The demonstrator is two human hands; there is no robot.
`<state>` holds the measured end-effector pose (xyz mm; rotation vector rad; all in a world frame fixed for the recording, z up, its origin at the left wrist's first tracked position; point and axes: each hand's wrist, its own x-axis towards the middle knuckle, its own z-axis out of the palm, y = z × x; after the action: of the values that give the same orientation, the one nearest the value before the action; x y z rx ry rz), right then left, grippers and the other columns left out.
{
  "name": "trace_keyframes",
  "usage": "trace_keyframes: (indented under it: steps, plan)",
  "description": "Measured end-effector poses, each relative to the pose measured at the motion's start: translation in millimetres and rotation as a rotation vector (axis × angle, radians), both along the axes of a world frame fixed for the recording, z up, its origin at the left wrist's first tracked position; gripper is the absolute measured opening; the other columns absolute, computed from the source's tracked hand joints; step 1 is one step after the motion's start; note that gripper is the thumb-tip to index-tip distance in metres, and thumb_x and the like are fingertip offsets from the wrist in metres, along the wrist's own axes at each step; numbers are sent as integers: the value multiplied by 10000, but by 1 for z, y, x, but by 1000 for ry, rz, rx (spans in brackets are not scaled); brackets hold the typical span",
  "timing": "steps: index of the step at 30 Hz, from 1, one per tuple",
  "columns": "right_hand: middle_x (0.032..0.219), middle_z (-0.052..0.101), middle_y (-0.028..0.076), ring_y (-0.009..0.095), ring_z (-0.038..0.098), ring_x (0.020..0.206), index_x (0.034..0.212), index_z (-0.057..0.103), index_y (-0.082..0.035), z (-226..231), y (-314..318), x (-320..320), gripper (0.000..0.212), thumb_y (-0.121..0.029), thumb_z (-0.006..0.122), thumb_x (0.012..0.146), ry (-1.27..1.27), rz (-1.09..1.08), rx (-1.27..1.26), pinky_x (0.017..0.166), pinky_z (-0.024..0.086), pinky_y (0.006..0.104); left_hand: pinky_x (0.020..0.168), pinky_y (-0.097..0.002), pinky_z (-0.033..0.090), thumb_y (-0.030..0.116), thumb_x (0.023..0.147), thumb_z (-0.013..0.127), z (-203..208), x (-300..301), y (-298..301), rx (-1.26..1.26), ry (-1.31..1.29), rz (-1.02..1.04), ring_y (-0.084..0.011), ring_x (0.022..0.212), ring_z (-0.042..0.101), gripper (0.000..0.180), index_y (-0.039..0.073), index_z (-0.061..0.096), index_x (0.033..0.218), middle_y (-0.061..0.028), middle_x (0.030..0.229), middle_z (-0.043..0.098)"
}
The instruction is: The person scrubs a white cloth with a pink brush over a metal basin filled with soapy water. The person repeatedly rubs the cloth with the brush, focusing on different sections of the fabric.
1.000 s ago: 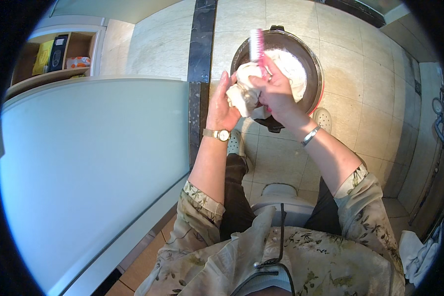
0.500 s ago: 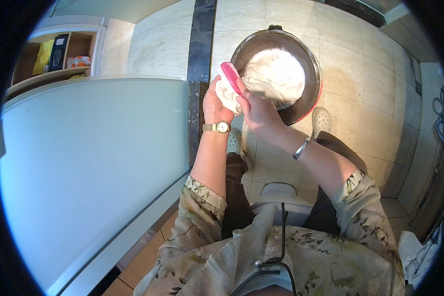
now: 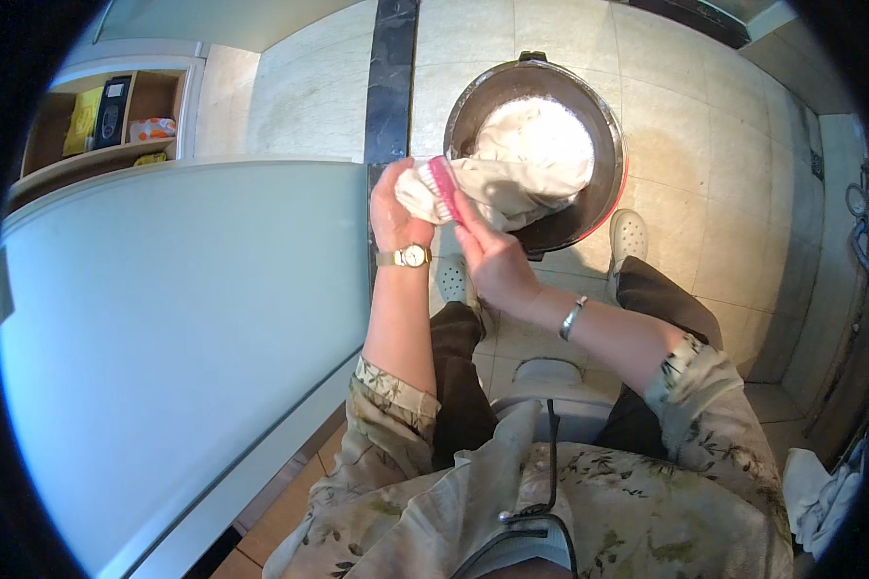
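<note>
A pink scrub brush (image 3: 442, 178) with white bristles is gripped by my right hand (image 3: 497, 262). Its bristles rest against a bunched end of cream cloth (image 3: 497, 183). That end lies over the palm and fingers of my left hand (image 3: 396, 210), which supports it; part of the fingers is hidden beneath the fabric. From there the cloth stretches to the right, down into a dark round bucket (image 3: 581, 214) on the floor. More of the pale fabric fills the bucket under bright light.
A frosted glass panel (image 3: 183, 318) stands close to my left arm. Behind it, an open shelf (image 3: 154, 96) holds packets. My feet in light clogs (image 3: 630, 236) flank the bucket's near side. White cloth (image 3: 821, 497) lies at the lower right. Pale tiles (image 3: 705, 174) cover the floor.
Both hands have shifted left and slightly toward me with the cloth end. The brush has moved down along it and now stands more upright, and more cloth is drawn out over the bucket's rim.
</note>
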<state>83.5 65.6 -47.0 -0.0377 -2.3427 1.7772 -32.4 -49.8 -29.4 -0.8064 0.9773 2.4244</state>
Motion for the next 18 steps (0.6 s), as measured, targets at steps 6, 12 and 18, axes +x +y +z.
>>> trace_keyframes:
  steps: [6,12,18]
  plan:
    - [732,594,183,228,593,595,1323,383,-95,15,12,-12,428,-133,469,906,-388,37,-220,513,440,325,713,-384,489,109,772,559,7,-3,-4,-26,56,64,-281,758,591,162,-23,559,866,-158,848,609]
    - [748,597,198,274,613,680,1358,290,-90,-42,41,-40,522,-94,474,869,-397,-21,40,626,495,385,714,-358,470,61,766,551,28,5,25,30,58,-88,-246,747,569,46,17,548,777,-125,775,578]
    - [830,603,204,315,607,792,1376,254,-96,-28,56,-52,648,-91,538,794,-331,-145,257,719,494,410,701,-338,453,32,775,537,43,15,33,75,235,-211,-204,687,531,160,78,454,645,-77,701,519]
